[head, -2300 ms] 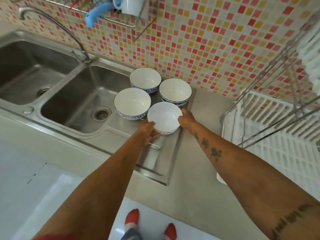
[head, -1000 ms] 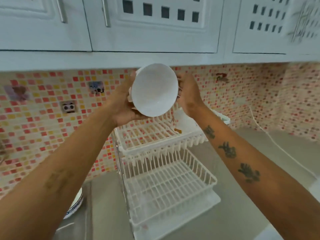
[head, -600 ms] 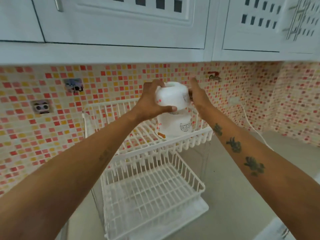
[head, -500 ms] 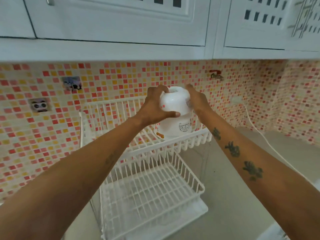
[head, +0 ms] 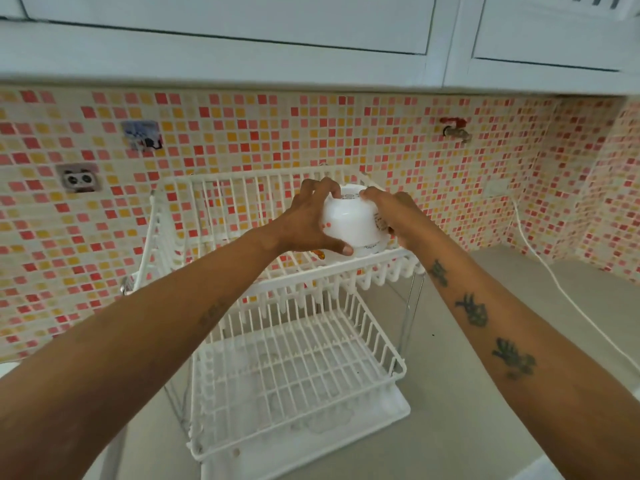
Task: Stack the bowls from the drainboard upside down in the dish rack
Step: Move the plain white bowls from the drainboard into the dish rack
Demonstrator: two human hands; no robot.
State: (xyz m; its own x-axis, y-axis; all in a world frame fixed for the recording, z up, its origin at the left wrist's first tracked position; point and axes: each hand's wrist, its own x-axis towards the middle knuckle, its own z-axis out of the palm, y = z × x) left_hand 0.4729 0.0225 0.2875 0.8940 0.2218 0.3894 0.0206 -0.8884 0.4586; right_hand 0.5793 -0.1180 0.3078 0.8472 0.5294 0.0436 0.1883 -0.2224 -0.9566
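Observation:
A white bowl (head: 349,221) is turned upside down, foot ring on top, over the upper tier of a white two-tier dish rack (head: 242,188). Under it sits what looks like another upturned white bowl (head: 372,245) with small print on its side, resting on the tier's right part. My left hand (head: 308,220) grips the top bowl from the left, thumb under its rim. From the right, my right hand (head: 391,211) holds it with fingers on the foot ring. The drainboard and the other bowls are out of view.
The rack's lower tier (head: 294,372) stands on a white drip tray (head: 346,431) on the grey counter (head: 485,393). A white cable (head: 568,299) runs along the counter at right. Tiled wall behind, white cupboards (head: 242,22) overhead, a small tap (head: 455,131) on the wall.
I lifted the white bowl from the drainboard with both hands, carried it right to the rack, flipped it over and lowered it onto the upper tier's stack.

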